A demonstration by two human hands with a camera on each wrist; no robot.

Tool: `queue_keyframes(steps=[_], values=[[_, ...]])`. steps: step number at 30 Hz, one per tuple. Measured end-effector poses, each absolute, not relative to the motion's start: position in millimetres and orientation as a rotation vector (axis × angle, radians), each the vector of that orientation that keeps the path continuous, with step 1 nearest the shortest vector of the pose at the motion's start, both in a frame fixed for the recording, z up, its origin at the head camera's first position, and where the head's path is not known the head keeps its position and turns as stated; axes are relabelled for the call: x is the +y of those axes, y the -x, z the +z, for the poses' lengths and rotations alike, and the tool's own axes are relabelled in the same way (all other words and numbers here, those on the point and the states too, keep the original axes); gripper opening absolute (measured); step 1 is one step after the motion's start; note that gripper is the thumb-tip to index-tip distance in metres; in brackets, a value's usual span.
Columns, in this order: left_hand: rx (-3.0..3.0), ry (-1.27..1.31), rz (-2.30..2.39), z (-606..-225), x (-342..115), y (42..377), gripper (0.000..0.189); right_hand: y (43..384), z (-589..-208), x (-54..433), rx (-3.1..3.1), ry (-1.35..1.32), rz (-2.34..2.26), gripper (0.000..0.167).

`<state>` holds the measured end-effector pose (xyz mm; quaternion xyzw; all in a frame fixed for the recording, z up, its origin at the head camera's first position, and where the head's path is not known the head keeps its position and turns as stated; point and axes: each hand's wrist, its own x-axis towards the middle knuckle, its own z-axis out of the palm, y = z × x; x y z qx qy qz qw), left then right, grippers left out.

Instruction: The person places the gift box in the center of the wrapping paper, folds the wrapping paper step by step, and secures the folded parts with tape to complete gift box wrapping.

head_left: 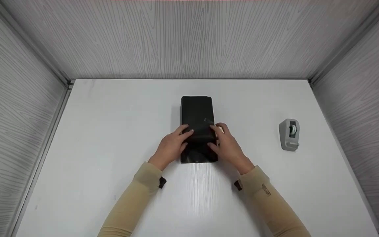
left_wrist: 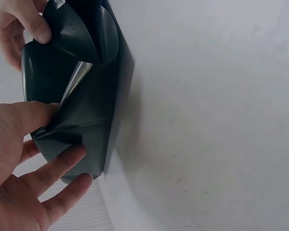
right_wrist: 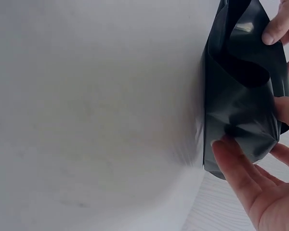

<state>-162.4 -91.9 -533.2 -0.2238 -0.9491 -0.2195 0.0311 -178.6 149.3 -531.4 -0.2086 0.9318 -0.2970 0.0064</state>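
Observation:
A box-shaped package in glossy black wrapping paper [head_left: 197,113] lies near the middle of the white table. Its near end has a loose flap [head_left: 198,155], and both wrist views show the paper there bulging and partly folded. The left hand [head_left: 171,146] pinches the paper at the package's left near corner, thumb at the fold and fingertips along the top and side. At the right near corner the right hand [head_left: 229,144] does likewise, its thumb [right_wrist: 286,111] against the folded edge. Whatever is inside the paper is hidden.
A grey tape dispenser [head_left: 289,135] with a roll in it stands on the right of the white table [head_left: 117,115]. Grey wood-grain panels [head_left: 189,39] enclose the table at the back and both sides. A small shiny strip [head_left: 207,120] shows on the package's top.

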Motion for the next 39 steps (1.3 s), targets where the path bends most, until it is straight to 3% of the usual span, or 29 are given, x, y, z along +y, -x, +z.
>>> queue_keyframes(steps=[10,24,39], values=[[-2.937,0.678,-0.656,-535,-90,162,0.052,174,-531,142,3.048,0.840,-0.712,0.051],[-2.949,0.668,-0.635,-533,-89,161,0.054,180,-527,136,3.113,0.895,-0.656,0.038],[-2.894,0.663,-0.557,-531,-81,169,0.038,187,-528,132,3.149,0.974,-0.522,0.034]])
